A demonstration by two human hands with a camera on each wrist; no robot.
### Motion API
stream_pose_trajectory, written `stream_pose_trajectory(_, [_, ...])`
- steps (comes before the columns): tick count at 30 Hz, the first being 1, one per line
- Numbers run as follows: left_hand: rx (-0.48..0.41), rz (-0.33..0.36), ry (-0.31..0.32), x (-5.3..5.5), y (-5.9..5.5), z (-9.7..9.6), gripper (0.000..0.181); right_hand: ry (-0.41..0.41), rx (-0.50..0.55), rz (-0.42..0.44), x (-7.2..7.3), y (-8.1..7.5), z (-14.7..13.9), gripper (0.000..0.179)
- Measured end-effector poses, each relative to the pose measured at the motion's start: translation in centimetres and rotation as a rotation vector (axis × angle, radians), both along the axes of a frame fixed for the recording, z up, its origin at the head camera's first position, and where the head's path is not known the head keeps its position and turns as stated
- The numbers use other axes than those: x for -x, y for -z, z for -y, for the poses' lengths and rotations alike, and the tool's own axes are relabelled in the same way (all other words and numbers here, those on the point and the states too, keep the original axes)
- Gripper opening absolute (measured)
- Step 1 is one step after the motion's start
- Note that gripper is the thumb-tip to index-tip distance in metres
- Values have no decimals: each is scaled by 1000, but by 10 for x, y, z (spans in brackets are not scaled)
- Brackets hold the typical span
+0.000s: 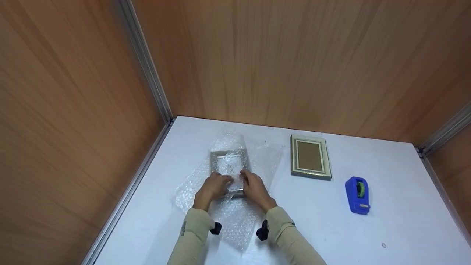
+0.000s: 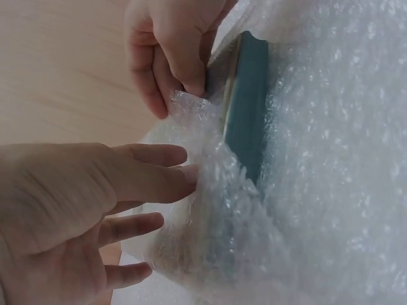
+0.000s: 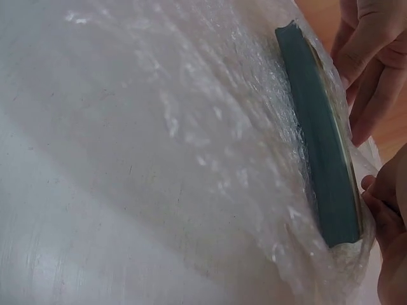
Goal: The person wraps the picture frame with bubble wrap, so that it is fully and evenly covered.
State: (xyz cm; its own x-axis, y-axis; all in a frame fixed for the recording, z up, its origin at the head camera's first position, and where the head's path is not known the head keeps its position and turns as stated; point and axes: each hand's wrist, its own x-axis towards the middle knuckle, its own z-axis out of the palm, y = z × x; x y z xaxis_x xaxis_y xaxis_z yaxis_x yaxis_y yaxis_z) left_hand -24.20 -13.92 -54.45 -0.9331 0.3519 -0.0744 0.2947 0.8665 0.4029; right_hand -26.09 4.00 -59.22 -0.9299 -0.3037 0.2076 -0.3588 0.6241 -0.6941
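Observation:
A picture frame (image 1: pixel 218 162) lies under a loose layer of bubble wrap (image 1: pixel 235 228), and its dark teal side (image 2: pixel 249 101) shows at an uncovered end. My left hand (image 1: pixel 214 186) is at the frame's near left, its fingers fairly straight. In the left wrist view its fingertips touch the folded wrap. Across the frame, my right hand (image 1: pixel 255 187) pinches the wrap's edge near the frame's right side. The right wrist view has the right-hand fingers (image 3: pixel 381 213) curled at the film beside the frame's corner.
A second frame (image 1: pixel 310 156) with a brown backing lies to the right. Farther right stands a blue tape dispenser (image 1: pixel 357 195) with a green roll. Wooden panels (image 1: pixel 287 62) rise behind and beside the white table (image 1: pixel 323 232). A small ring-like bit (image 1: pixel 383 245) lies near the front.

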Motion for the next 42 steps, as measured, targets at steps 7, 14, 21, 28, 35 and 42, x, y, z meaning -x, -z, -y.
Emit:
stream_pose_trajectory(7, [33,-36,51,1,2,-1,31,-3,8,1,1,0,-2,29])
stream_pose_trajectory(14, [8,44,12,1,2,0,34,-17,13,-8,0,2,-2,29])
stream_pose_trajectory(21, [-19,149,-47,2,0,2,44,-19,30,43,0,1,-1,34])
stream_pose_trajectory(28, [8,202,-55,5,-4,2,46,-25,41,18,-1,1,-1,32])
stream_pose_trajectory(35, [31,255,-127,8,-5,1,57,-47,75,-20,-5,1,-3,31])
stream_pose_trajectory(42, [81,256,-136,10,-6,1,57,-53,103,-86,-14,-2,-12,30])
